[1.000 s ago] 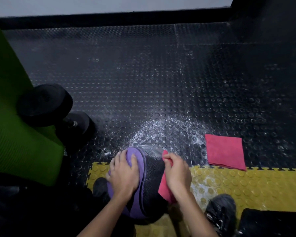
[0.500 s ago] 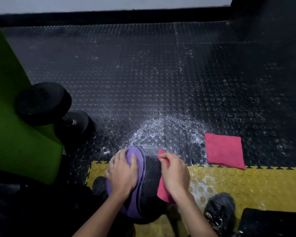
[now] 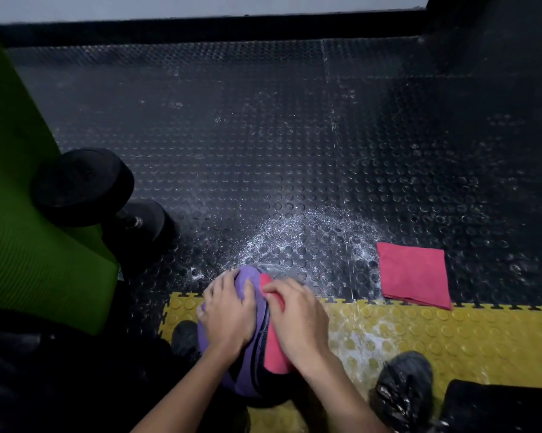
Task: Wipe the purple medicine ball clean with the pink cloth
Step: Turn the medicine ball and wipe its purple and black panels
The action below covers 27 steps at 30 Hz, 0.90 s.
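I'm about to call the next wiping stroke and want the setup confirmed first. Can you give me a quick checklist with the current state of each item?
1. Left hand steadies the purple medicine ball: ok, spread over its purple side.
2. Pink cloth lies against the ball: ok, pressed under the right hand.
3. Ball surface clean: cannot tell, hands and cloth hide most of it.
4. Spare folded cloth within sight: ok, flat on the black floor to the right.
5. Floor near the ball free of residue: not ok, white specks lie just beyond it.
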Tool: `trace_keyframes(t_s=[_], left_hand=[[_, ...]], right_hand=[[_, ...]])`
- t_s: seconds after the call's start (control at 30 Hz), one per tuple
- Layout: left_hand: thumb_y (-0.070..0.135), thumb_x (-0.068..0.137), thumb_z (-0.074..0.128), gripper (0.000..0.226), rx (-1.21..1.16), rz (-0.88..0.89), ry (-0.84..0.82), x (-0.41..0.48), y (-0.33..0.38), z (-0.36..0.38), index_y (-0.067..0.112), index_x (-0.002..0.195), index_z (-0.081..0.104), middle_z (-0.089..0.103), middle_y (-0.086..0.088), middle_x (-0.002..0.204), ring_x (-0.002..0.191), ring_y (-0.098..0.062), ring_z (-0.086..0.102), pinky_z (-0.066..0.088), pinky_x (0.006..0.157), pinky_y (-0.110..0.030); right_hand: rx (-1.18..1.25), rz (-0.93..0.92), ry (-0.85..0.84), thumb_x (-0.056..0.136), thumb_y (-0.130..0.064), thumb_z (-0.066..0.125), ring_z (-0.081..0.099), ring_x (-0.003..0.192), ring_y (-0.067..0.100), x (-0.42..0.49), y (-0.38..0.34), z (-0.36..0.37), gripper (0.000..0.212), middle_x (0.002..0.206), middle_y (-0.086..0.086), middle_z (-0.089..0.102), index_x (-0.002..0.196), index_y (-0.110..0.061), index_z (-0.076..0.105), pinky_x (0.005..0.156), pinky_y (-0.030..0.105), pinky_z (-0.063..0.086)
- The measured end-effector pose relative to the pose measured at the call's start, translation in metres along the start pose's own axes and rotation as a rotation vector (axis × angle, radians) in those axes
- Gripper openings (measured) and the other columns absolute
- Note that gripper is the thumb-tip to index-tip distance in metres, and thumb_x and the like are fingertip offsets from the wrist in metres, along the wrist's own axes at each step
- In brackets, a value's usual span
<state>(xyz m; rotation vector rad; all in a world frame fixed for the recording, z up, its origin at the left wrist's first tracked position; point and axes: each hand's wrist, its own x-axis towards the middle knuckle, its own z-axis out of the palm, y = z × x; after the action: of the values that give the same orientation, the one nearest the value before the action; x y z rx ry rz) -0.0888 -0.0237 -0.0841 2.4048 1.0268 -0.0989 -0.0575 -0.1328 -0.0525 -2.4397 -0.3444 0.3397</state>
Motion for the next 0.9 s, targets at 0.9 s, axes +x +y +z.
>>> trace_keyframes(t_s=[0.9], left_hand=[[0.05, 0.079, 0.02, 0.061, 0.014, 0.043, 0.005, -0.003, -0.002, 0.001, 0.03, 0.131, 0.045, 0.045, 0.007, 0.138, 0.129, -0.018, 0.036, 0.028, 0.107, -0.043]], right_hand=[[-0.022, 0.058, 0.02, 0.092, -0.03, 0.047, 0.053, 0.1, 0.015, 0.006, 0.006, -0.003, 0.019, 0.109, -0.011, 0.061, 0.103, -0.031, 0.063, 0.08, 0.025, 0.04]])
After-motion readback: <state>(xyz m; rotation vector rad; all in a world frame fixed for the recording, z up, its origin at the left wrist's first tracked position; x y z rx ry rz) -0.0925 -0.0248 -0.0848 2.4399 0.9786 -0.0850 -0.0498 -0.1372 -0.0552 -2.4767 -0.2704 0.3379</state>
